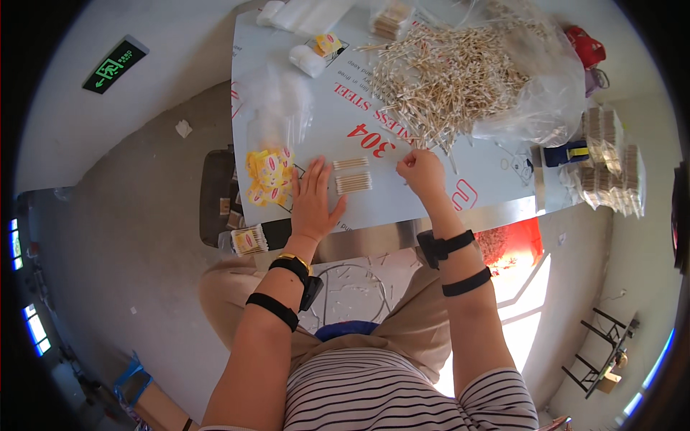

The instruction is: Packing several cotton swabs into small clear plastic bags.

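Note:
My left hand [312,203] lies flat on the metal-topped table [327,129], its fingers stretched out. Just right of its fingertips are two neat rows of cotton swabs: a thinner row [351,164] and, nearer me, a fuller row [353,182]. My right hand [424,174] is closed, with fingers curled together at the near edge of a big loose heap of cotton swabs [453,82]. Whatever it may pinch is hidden by the fingers. Left of my left hand, yellow and white printed paper slips [270,176] lie in a pile.
Clear plastic bags [284,100] lie beyond the slips; a large clear bag [539,108] spreads beside the heap. Stacked packs of swabs [611,169] stand at the right. One filled pack [249,241] sits at the front left corner, by a dark bin [214,194]. A red bag [514,241] is below.

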A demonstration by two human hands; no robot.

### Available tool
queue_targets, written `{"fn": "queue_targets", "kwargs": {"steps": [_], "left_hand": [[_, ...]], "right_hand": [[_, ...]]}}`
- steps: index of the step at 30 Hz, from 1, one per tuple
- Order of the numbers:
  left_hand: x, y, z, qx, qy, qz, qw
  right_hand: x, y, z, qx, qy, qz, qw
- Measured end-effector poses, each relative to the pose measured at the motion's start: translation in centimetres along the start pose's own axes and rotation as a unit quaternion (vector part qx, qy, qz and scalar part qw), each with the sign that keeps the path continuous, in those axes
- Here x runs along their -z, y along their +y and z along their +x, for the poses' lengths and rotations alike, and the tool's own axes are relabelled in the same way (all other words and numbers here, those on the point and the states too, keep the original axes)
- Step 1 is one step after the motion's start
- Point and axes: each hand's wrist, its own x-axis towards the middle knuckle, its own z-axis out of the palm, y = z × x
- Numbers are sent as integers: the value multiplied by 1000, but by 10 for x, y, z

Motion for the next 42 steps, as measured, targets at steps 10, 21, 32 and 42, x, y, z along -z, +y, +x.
{"fn": "queue_targets", "kwargs": {"steps": [10, 21, 32, 42], "left_hand": [[29, 39, -7, 56, 37, -114, 991], [70, 135, -57, 200, -30, -608, 768], [60, 176, -81, 234, -210, -583, 749], [39, 220, -65, 178, -248, -557, 772]], "right_hand": [[13, 12, -115, -9, -164, 444, 881], [7, 7, -202, 57, -184, 513, 836], [48, 66, -248, 46, -66, 554, 828], [67, 113, -248, 32, -50, 557, 828]]}}
